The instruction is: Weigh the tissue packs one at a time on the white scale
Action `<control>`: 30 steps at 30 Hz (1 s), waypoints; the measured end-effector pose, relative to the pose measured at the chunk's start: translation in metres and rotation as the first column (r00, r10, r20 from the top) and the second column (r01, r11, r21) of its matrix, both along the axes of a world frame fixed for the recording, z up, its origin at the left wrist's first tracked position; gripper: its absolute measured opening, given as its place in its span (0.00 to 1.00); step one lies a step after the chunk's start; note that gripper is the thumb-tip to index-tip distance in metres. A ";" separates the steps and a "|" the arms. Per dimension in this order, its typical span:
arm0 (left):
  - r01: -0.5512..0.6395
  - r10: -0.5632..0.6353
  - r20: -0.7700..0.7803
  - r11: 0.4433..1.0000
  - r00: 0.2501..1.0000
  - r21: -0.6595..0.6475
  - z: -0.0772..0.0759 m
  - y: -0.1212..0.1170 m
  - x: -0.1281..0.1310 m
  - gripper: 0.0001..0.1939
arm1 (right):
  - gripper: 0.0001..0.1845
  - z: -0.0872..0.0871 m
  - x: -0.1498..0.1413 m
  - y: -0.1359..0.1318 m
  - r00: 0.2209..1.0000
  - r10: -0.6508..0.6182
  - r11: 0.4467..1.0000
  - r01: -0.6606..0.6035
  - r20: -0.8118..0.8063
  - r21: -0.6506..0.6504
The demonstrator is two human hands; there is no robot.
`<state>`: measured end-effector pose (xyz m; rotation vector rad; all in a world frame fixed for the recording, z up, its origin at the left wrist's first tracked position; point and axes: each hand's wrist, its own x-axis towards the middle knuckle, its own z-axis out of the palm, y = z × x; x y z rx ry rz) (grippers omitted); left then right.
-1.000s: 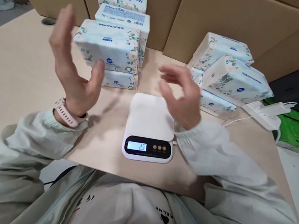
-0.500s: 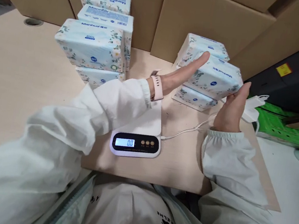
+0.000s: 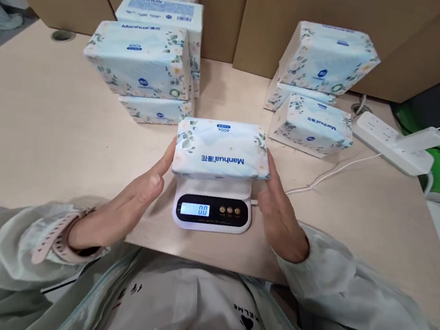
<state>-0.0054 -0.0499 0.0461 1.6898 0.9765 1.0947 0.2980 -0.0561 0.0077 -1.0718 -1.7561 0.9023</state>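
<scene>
Between my two hands is a pale blue, floral tissue pack [image 3: 223, 146], held level over a white digital scale [image 3: 210, 227]. My left hand [image 3: 137, 194] presses on its left end, and my right hand [image 3: 281, 213] presses on its right end. The scale's lit display [image 3: 195, 209] reads 0.0. Most of the scale's plate is hidden beneath the pack, and only its front strip shows. On my left wrist is a pink band [image 3: 52, 236].
Stacked tissue packs [image 3: 138, 62] stand at the back left, with more tissue packs [image 3: 329, 60] at the back right. A white power strip [image 3: 392, 144] lies on the right, its cable [image 3: 319, 182] running toward the scale. Cardboard boxes [image 3: 221, 16] line the table's far side.
Both hands have brought one tissue pack from the right-hand stack toward me and leftward, over the scale. The display still reads 0.0.
</scene>
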 end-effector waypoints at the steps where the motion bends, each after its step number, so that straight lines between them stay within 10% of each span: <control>1: 0.062 -0.063 -0.029 0.998 0.998 -0.023 -0.004 0.003 -0.003 0.37 | 0.40 -0.003 0.002 0.003 1.000 -0.014 1.000 0.014 -0.002 0.002; 9: -0.170 0.158 0.152 0.983 0.976 0.073 -0.030 0.041 -0.010 0.31 | 0.30 -0.017 0.008 0.019 0.909 -0.354 0.926 0.374 -0.221 0.057; 30: -0.363 0.346 0.312 0.932 0.885 -0.003 -0.020 0.041 0.001 0.13 | 0.25 -0.014 0.005 0.013 0.885 -0.400 0.914 0.406 -0.238 -0.027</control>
